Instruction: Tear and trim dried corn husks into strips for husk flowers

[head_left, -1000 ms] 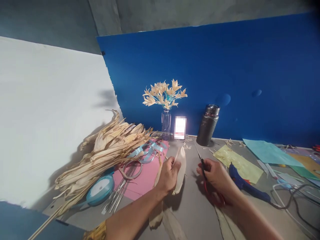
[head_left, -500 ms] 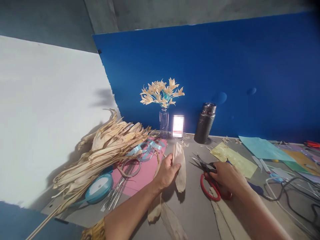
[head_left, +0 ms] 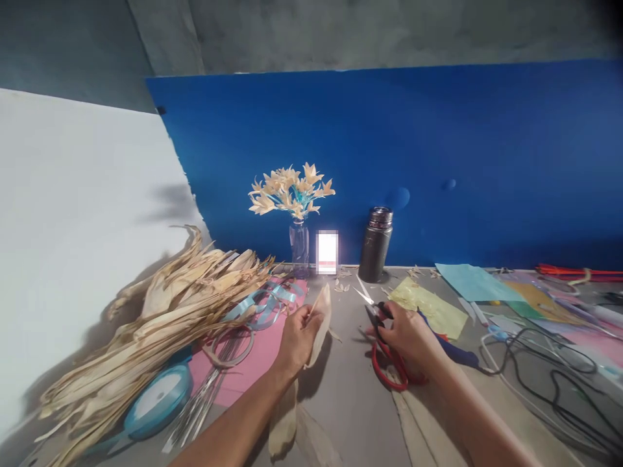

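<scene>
Between my two hands, just above the grey worktop (head_left: 341, 402), stands the dried corn husk (head_left: 320, 321), pinched upright in my left hand (head_left: 298, 337); its tip points toward 12 o'clock and its lower end hangs past my wrist. My left fingers (head_left: 305, 316) are closed narrowly on the husk's near edge, thumb against the flat of the blade. To the husk's 3 o'clock, my right hand (head_left: 406, 337) rests on the worktop, its fingers wrapped around the red-handled scissors (head_left: 384, 350), whose blades stand parted and point toward 11 o'clock.

I judge the husk very light, papery and brittle (it will likely split along its grain if bent across it), so it is best held mid-length, flat between thumb and fingertips, with little pressure. The scissors are rigid and want a hold through the loops.

At 9 o'clock lies a heap of further husks (head_left: 160, 318), with a blue ribbon spool (head_left: 158, 401) at 8 o'clock. A vase of husk flowers (head_left: 292, 194) and a dark flask (head_left: 374, 243) stand at 12 o'clock.
</scene>
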A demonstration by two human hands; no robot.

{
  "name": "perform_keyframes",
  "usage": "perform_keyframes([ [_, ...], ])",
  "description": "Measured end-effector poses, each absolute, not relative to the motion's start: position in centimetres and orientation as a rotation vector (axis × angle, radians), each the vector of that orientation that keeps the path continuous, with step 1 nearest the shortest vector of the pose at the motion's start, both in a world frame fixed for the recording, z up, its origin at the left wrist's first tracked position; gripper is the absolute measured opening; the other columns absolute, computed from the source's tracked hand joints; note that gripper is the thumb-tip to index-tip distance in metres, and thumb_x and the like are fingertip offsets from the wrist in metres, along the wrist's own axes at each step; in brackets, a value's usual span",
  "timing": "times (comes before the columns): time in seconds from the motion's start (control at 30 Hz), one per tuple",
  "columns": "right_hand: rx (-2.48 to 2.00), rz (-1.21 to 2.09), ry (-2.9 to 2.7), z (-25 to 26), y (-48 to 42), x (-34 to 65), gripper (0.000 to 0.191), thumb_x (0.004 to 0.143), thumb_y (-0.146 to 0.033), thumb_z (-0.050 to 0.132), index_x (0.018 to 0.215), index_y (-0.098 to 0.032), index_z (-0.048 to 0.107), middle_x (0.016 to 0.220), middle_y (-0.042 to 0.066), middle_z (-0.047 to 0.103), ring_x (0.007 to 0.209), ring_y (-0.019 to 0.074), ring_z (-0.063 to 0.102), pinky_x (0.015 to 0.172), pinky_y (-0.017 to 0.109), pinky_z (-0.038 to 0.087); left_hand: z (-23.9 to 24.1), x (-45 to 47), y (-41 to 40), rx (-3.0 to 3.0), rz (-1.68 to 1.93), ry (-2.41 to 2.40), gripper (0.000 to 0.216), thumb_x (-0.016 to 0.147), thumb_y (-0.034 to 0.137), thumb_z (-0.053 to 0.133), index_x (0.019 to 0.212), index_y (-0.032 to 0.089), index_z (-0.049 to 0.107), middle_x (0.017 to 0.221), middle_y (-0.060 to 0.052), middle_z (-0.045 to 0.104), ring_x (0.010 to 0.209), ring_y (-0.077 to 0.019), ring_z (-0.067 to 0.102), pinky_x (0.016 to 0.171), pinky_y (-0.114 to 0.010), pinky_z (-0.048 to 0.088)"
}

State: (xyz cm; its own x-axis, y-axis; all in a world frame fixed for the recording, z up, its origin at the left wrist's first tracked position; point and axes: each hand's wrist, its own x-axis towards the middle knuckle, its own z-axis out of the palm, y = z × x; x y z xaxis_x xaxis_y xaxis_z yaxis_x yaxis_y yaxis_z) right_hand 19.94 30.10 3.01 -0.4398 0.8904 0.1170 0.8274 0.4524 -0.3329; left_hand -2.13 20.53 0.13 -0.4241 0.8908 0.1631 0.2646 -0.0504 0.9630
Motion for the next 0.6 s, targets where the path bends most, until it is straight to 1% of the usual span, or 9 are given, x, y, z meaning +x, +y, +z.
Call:
perform_keyframes([
  [0.03, -1.477, 0.341, -2.424, 3.0, 30.1, 19.9, 0.031, 0.083, -0.047, 0.064, 0.095, -0.019, 0.059, 0.09, 0.005, 0.072, 0.081, 0.0208, 0.066, 0.063, 0.025, 0.037, 0.0, -2.2, 20.6, 1.237, 1.513, 1.712, 0.026, 0.079, 0.043, 0.057, 0.073, 0.018, 0.058, 0.064, 0.003, 0.051, 0.061, -0.0136, 0.044, 0.058, -0.024, 0.035],
  [0.1, -1.521, 0.311, -2.467, 2.9, 30.1, 19.9, 0.032, 0.081, -0.046, 0.066, 0.094, -0.017, 0.06, 0.09, 0.008, 0.073, 0.083, 0.0232, 0.068, 0.062, 0.026, 0.037, -0.1, -2.4, 20.7, 1.266, 1.526, 1.786, 0.027, 0.079, 0.044, 0.056, 0.071, 0.018, 0.056, 0.063, 0.003, 0.049, 0.062, -0.0137, 0.043, 0.059, -0.024, 0.034],
  [0.23, -1.59, 0.231, -2.571, 2.5, 30.3, 20.5, 0.019, 0.079, -0.031, 0.065, 0.09, -0.016, 0.065, 0.093, 0.014, 0.074, 0.09, 0.0308, 0.069, 0.063, 0.03, 0.036, -0.2, -2.8, 20.8, 1.22, 1.569, 1.872, 0.028, 0.081, 0.043, 0.054, 0.068, 0.019, 0.052, 0.062, 0.003, 0.048, 0.062, -0.0142, 0.044, 0.059, -0.025, 0.034],
  [0.3, -1.614, 0.193, -2.592, 2.5, 30.5, 20.9, 0.016, 0.079, -0.027, 0.062, 0.092, -0.017, 0.066, 0.097, 0.014, 0.075, 0.095, 0.0326, 0.069, 0.066, 0.031, 0.038, -0.2, -3.1, 20.8, 1.147, 1.601, 1.858, 0.023, 0.081, 0.041, 0.054, 0.074, 0.019, 0.055, 0.066, 0.003, 0.052, 0.064, -0.0151, 0.048, 0.061, -0.025, 0.037],
  [0.37, -1.64, 0.161, -2.602, 2.5, 30.6, 21.2, 0.014, 0.08, -0.027, 0.062, 0.091, -0.018, 0.067, 0.097, 0.014, 0.075, 0.096, 0.0339, 0.069, 0.068, 0.032, 0.04, -0.1, -3.5, 20.9, 1.072, 1.631, 1.84, 0.019, 0.081, 0.037, 0.054, 0.083, 0.019, 0.058, 0.072, 0.001, 0.058, 0.069, -0.017, 0.054, 0.064, -0.026, 0.041],
  [0.47, -1.675, 0.129, -2.609, 2.5, 30.8, 21.4, 0.012, 0.083, -0.027, 0.061, 0.085, -0.018, 0.069, 0.091, 0.014, 0.076, 0.093, 0.0344, 0.071, 0.069, 0.034, 0.041, -0.1, -3.7, 20.9, 0.972, 1.681, 1.784, 0.023, 0.078, 0.035, 0.057, 0.093, 0.019, 0.061, 0.079, -0.001, 0.064, 0.073, -0.019, 0.06, 0.066, -0.028, 0.045],
  [0.53, -1.692, 0.12, -2.601, 2.4, 30.9, 21.4, 0.014, 0.085, -0.028, 0.061, 0.083, -0.017, 0.07, 0.088, 0.015, 0.076, 0.09, 0.0342, 0.071, 0.068, 0.034, 0.042, -0.2, -3.5, 21.0, 0.927, 1.628, 1.656, 0.025, 0.074, 0.034, 0.06, 0.092, 0.018, 0.061, 0.078, -0.002, 0.066, 0.07, -0.0201, 0.062, 0.063, -0.029, 0.046],
  [0.6, -1.695, 0.124, -2.587, 2.3, 30.9, 21.2, 0.016, 0.086, -0.03, 0.06, 0.083, -0.018, 0.07, 0.087, 0.015, 0.076, 0.089, 0.0339, 0.072, 0.067, 0.034, 0.042, -0.3, -3.1, 21.1, 0.866, 1.459, 1.448, 0.025, 0.069, 0.033, 0.064, 0.088, 0.017, 0.059, 0.073, -0.004, 0.067, 0.065, -0.0229, 0.065, 0.061, -0.033, 0.049],
])
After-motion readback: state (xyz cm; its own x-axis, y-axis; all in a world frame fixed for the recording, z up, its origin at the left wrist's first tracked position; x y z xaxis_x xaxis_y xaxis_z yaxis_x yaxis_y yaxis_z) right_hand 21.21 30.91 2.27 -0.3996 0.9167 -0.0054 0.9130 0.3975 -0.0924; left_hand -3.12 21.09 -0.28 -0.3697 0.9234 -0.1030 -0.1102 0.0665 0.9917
